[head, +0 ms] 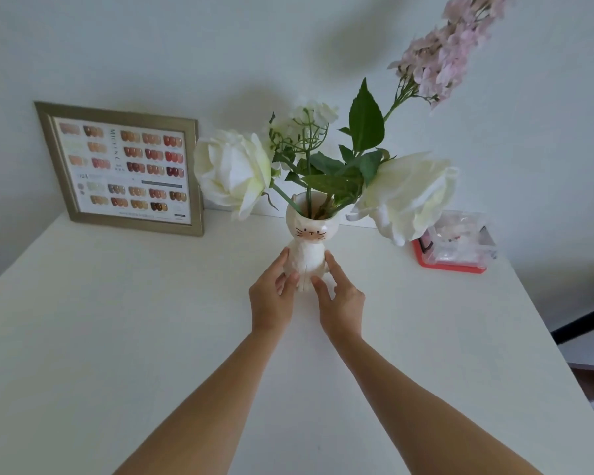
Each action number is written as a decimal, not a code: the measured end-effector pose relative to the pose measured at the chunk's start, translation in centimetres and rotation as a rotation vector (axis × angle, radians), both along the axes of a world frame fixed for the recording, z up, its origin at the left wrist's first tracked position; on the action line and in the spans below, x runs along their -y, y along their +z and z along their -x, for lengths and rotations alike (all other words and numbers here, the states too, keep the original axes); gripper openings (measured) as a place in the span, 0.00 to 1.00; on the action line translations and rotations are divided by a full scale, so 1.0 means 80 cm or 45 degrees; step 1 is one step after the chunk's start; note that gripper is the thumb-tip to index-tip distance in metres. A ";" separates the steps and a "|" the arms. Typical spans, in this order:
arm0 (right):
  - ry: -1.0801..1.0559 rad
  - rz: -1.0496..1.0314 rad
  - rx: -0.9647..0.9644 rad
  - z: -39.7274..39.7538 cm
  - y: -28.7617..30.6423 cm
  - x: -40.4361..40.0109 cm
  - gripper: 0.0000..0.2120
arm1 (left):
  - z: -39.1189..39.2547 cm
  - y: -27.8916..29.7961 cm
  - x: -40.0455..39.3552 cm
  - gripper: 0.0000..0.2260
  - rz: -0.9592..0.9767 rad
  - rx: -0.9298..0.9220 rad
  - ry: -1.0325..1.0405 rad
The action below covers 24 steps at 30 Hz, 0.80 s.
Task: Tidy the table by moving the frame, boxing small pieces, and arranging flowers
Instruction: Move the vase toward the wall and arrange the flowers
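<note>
On table (pixel 117 320), white cat vase (pixel 306 248), flowers (pixel 405 197)

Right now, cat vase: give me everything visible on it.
The cat vase is a small, glossy, cream-white piece, ceramic by the look, shaped like a sitting cat with pointed ears at its open rim and a drawn face with whiskers. It stands upright on the white table, about mid-table. Green stems fill its mouth, carrying two large white roses, a white cluster and a pink spray leaning right. The left hand and right hand cup its lower body from either side, fingers touching it.
</note>
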State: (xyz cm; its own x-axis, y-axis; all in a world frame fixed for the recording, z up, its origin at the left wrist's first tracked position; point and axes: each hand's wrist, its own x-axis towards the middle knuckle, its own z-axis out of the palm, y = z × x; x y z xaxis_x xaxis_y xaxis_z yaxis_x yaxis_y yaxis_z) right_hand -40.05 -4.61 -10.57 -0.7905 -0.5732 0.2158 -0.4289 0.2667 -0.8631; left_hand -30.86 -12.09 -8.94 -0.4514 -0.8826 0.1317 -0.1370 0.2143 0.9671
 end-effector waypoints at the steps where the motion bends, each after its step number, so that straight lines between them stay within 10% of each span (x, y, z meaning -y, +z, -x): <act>1: 0.002 0.001 -0.007 0.004 -0.001 0.007 0.25 | 0.005 0.001 0.006 0.21 -0.013 -0.002 0.000; 24: -0.031 -0.010 0.010 0.046 0.003 0.072 0.23 | 0.051 0.009 0.069 0.22 -0.058 0.000 -0.002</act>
State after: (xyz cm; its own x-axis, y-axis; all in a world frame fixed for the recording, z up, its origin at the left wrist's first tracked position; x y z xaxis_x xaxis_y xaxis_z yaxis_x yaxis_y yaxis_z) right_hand -43.75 -10.38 -10.31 -0.8057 -0.5556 0.2052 -0.4155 0.2833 -0.8644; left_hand -34.94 -17.63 -8.26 -0.4525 -0.8871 0.0913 -0.1371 0.1704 0.9758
